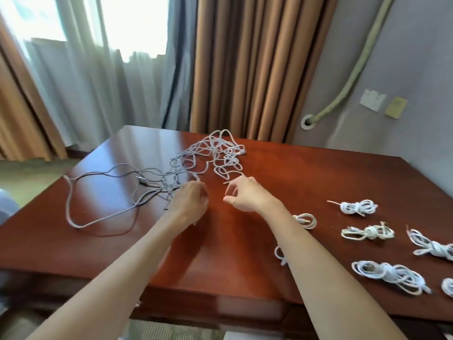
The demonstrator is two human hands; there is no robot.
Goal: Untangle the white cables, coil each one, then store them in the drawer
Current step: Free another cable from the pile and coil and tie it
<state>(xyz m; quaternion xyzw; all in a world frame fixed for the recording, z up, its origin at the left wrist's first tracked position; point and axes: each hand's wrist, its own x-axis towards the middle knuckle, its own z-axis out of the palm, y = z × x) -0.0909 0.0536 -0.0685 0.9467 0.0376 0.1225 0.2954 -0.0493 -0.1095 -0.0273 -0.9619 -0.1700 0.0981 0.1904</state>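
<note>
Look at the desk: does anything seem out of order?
Yes. A tangled heap of white cables sprawls across the far side of the desk, while the coiled bundles on the right sit neatly.

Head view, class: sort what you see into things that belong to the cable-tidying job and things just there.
Job:
tangled white cables
coiled cable bundles
left hand
right hand

Just there:
table
brown curtains
wall hose
wall plates

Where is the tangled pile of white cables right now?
In the head view, the tangled cables lie on the far middle of the wooden table, just beyond both hands and in front of the brown curtain.
</note>
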